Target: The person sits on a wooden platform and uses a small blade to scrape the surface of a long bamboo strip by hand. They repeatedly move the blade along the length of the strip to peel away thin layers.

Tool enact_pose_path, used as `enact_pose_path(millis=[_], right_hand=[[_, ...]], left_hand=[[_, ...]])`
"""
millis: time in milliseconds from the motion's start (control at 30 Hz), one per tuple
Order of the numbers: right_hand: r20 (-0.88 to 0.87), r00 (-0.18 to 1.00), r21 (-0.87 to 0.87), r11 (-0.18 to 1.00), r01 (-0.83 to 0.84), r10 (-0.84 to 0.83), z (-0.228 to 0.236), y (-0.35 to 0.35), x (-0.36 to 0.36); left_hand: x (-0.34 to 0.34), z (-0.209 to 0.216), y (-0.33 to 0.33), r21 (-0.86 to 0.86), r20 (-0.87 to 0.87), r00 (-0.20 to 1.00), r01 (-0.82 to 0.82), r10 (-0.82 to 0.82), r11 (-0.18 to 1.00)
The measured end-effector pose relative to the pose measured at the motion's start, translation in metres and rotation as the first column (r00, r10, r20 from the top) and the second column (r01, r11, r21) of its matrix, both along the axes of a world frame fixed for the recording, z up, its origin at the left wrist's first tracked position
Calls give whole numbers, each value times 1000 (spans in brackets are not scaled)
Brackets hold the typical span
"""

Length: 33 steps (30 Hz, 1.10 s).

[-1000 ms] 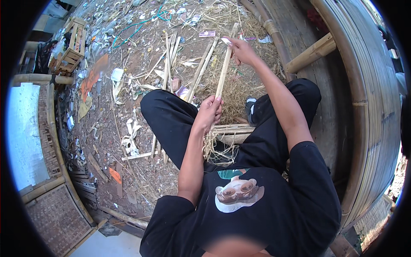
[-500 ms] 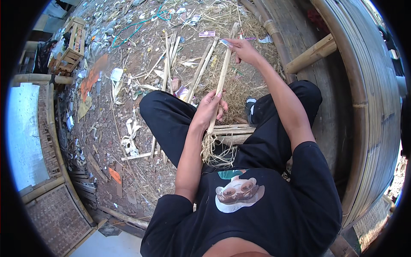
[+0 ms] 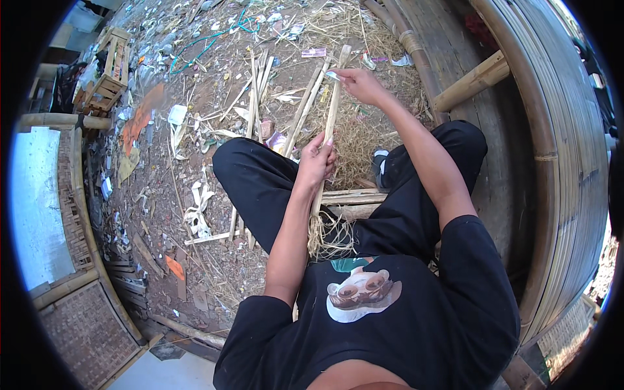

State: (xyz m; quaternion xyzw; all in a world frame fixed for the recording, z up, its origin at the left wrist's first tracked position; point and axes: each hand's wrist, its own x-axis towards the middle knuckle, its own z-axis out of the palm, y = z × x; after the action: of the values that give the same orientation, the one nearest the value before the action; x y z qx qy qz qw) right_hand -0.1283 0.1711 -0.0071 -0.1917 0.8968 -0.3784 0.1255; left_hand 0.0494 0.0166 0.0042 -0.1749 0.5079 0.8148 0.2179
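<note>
Head view, looking down: a seated person in black works a long bamboo strip (image 3: pixel 329 123) held out over the legs, above littered ground (image 3: pixel 195 130). Left hand (image 3: pixel 317 161) is closed around the strip near its lower part, just above a frayed bunch of fibres (image 3: pixel 328 234) at the lap; right hand (image 3: pixel 356 83) pinches the far end, with what looks like a small pale blade or sliver at the fingertips. Doing this well seems to call for a firm lower grip and a steady, straight pull along the grain. More cut strips (image 3: pixel 257 91) lie beyond the knee. What the right fingers actually hold is too small to tell, and the strip's lower end is lost among the fibres
</note>
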Motion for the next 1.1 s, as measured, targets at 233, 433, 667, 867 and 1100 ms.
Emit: enact_pose_path(millis=[233, 433, 667, 867, 1100], right_hand=[[39, 998, -124, 991, 45, -40, -17, -3, 4], [132, 991, -131, 991, 25, -8, -34, -3, 8], [198, 980, -107, 994, 27, -5, -33, 0, 17], [259, 965, -128, 992, 6, 28, -22, 1, 22], [339, 936, -164, 986, -37, 91, -23, -11, 31]], left_hand=[[2, -11, 8, -253, -61, 996, -74, 61, 965], [2, -21, 10, -357, -96, 995, -70, 38, 931], [5, -21, 12, -331, -62, 998, -41, 22, 943], [6, -17, 12, -357, -33, 999, -45, 36, 933], [4, -24, 1, -341, -46, 998, -62, 49, 938]])
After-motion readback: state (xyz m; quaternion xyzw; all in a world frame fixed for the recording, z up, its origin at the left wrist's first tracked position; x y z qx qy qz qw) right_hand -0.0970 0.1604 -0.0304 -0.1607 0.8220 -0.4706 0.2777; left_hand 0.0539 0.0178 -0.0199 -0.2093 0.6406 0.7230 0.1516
